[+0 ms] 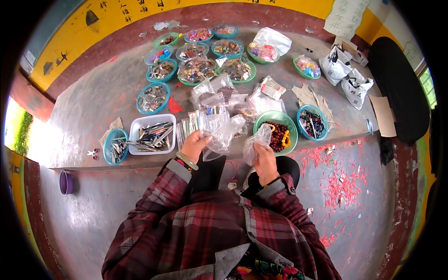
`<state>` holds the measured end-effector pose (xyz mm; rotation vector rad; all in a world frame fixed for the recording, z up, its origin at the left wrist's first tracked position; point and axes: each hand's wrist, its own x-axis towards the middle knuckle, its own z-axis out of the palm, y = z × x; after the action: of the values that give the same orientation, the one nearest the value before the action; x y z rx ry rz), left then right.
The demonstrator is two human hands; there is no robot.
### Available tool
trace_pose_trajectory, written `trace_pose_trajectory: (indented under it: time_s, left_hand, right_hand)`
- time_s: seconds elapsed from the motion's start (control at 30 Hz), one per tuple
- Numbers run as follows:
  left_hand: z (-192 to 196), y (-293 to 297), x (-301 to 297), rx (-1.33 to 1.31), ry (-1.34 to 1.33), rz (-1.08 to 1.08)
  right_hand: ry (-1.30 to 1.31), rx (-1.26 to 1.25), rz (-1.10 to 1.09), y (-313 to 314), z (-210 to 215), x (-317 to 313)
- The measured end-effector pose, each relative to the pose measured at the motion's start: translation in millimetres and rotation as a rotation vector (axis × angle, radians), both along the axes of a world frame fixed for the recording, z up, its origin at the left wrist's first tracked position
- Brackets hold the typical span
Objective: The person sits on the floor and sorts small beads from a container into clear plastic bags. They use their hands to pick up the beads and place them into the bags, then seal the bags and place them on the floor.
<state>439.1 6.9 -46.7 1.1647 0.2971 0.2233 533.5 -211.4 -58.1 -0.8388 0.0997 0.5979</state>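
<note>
My left hand [195, 145] pinches a clear plastic bag [227, 130] between thumb and fingers, and the bag hangs crumpled to the right. In my right hand [266, 164] is another clear plastic bag [256, 141], bunched up above the fingertips. The two hands are apart, over the front edge of the raised grey platform. Just beyond my right hand stands a green bowl [296, 138] with dark red and yellow bead strings [280, 136]. Past my left hand lie packets of pens [190, 122] in clear wrapping.
Left of my left hand are a white tub [134, 122] of pens, a blue bowl [108, 159] of pens and scissors [92, 153]. A blue basin [325, 122] holds dark beads. Several bowls of bagged trinkets [197, 70] stand farther back. Red scraps [333, 182] litter the floor at right.
</note>
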Motion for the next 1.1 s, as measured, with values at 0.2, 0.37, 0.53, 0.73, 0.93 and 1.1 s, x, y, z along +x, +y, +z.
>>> trace_pose_trajectory:
  time_s: [0.2,0.37,0.53,0.73,0.93,1.1]
  left_hand:
    - [1,-3,-9,-0.046,-0.066,0.03]
    - [11,-15,-15,-0.221,-0.025,-0.123]
    - [-5,-10,-23,-0.18,0.009,-0.208]
    - [-4,-4,-28,0.058,-0.036,-0.167]
    - [3,10,-36,0.129,-0.017,-0.171]
    - [12,19,-44,-0.014,0.079,-0.273]
  right_hand:
    - [-0.081,0.245,0.235,-9,-2,3]
    - [-0.132,0.527,0.318,1,5,1]
    - [-0.168,0.213,0.314,8,25,-9]
    - [-0.225,0.201,0.331,5,19,-6]
    - [-0.267,-0.005,0.25,9,21,-4]
    - [-0.229,-0.085,0.279,4,1,0]
